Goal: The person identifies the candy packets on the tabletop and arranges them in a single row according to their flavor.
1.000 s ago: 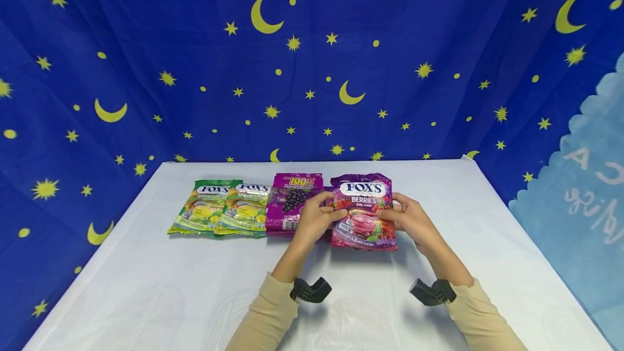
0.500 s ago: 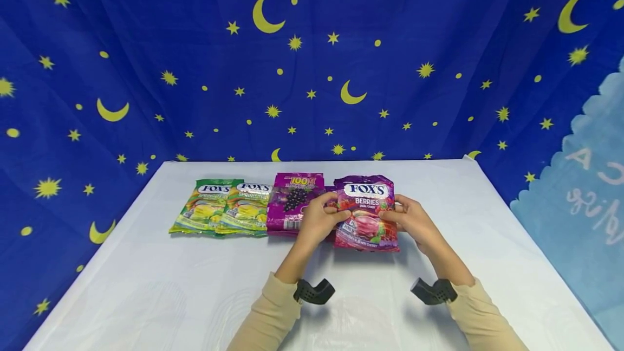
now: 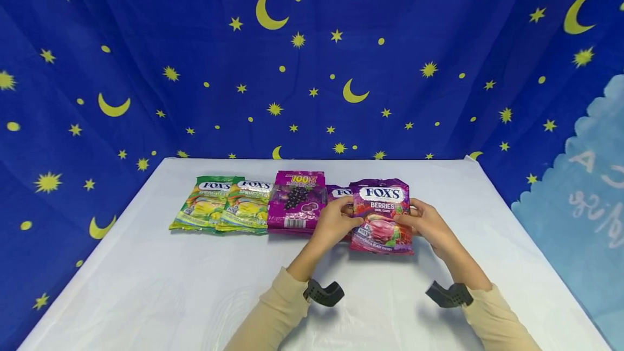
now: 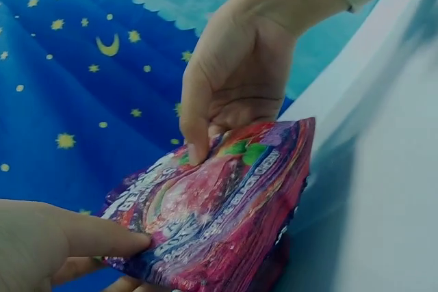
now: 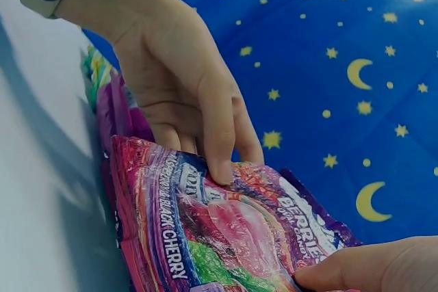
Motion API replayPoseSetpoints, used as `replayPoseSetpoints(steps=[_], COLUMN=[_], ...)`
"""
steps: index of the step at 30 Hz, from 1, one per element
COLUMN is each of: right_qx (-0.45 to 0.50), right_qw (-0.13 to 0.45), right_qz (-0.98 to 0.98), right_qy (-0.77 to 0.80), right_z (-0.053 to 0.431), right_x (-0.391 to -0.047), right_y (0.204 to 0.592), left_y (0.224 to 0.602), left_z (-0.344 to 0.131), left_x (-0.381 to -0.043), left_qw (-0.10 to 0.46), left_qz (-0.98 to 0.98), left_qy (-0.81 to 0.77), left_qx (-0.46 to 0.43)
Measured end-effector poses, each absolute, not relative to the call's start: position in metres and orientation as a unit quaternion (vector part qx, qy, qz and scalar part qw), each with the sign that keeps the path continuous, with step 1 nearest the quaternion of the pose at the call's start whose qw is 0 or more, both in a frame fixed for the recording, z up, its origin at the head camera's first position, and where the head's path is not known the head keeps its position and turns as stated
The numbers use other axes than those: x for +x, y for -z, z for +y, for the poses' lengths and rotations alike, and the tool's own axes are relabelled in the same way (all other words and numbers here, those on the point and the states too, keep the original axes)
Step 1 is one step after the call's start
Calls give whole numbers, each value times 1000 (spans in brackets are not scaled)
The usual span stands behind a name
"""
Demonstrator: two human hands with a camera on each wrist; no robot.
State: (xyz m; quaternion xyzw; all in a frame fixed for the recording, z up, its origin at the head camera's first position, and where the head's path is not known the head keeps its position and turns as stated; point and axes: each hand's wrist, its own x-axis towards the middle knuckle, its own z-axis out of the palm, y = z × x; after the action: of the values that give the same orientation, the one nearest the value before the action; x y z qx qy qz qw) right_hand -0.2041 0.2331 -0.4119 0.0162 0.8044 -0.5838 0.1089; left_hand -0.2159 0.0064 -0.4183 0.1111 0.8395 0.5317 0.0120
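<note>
**Inspector:** Report the hands.

**Assistant:** Both are on one item, the berries candy bag [image 3: 382, 216]. The left hand [image 3: 335, 222] pinches its left edge, thumb on the printed face and fingers behind. The left wrist view shows that thumb [image 4: 102, 237] lying flat on the wrapper. The right hand [image 3: 428, 223] pinches the opposite edge the same way, thumb on front and fingers curled behind.

**Inspector:** Position of the bag?

**Assistant:** Held face up over the white table [image 3: 146, 286], right of centre, its top edge raised towards the backdrop. From the wrist views its lower edge is at or just above the table surface; I cannot tell whether it touches.

**Inspector:** Anything beneath or beside it?

**Assistant:** A second purple bag [image 3: 338, 194] shows partly behind the left hand, mostly covered by the held bag. To its left lies a magenta grape bag [image 3: 296, 200], then two green-and-yellow bags [image 3: 221, 205] overlapping one another. All lie flat in a row along the far half of the table.

**Inspector:** Surroundings?

**Assistant:** A blue star-and-moon cloth [image 3: 312, 58] hangs behind and to both sides. A pale blue panel [image 3: 580, 188] with white lettering stands on the right. Beige sleeves [image 3: 273, 318] cover both forearms, each with a black wrist mount [image 3: 324, 292].
</note>
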Motion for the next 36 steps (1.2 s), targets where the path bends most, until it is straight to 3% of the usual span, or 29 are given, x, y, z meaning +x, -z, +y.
replayPoseSetpoints(steps=[9,20,36], right_qx=[44,64,73], right_qw=[126,89,66], right_qz=[815,825,857], right_qy=[563,555,507], right_z=[255,271,276], right_x=[-201,-206,-220], right_y=[421,424,437], left_y=[431,433,454], left_z=[35,56,72], left_x=[-223,-234,-243], left_qw=[0,-7,-77], left_qz=[833,824,852], left_qy=[-547,-561,-501], left_qx=[85,77,131])
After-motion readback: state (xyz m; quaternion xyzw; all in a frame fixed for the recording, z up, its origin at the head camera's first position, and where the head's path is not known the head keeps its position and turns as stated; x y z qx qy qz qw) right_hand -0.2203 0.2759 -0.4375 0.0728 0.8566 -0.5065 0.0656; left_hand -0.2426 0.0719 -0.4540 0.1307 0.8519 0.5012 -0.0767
